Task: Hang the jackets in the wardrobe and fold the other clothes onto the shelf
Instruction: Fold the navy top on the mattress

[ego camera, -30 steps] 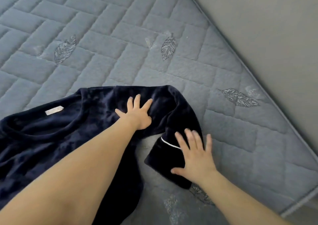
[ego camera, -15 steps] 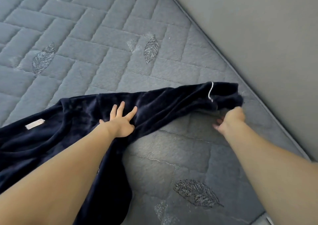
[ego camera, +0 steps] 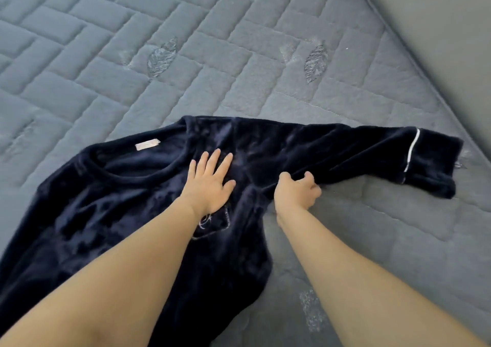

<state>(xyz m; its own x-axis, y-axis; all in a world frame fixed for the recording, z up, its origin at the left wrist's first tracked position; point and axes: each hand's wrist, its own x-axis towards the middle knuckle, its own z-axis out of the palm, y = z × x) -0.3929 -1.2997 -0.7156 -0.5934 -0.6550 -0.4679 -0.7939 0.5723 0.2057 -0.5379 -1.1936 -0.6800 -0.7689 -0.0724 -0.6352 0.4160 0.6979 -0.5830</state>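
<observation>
Top (ego camera: pixel 111 208) lies face-up on mattress (ego camera: pixel 239 54), sleeve (ego camera: pixel 372 150) stretched right. Left hand (ego camera: pixel 210 184) flat, pinning chest; right hand (ego camera: pixel 297 191) pinching sleeve's lower edge. We judge: keep chest pinned, smooth sleeve, then fold it across.

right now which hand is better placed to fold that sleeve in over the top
Right. The right hand already pinches the sleeve near the armpit, on the side where it stretches out. The left hand lies flat on the chest of the top, pinning it down.
</observation>
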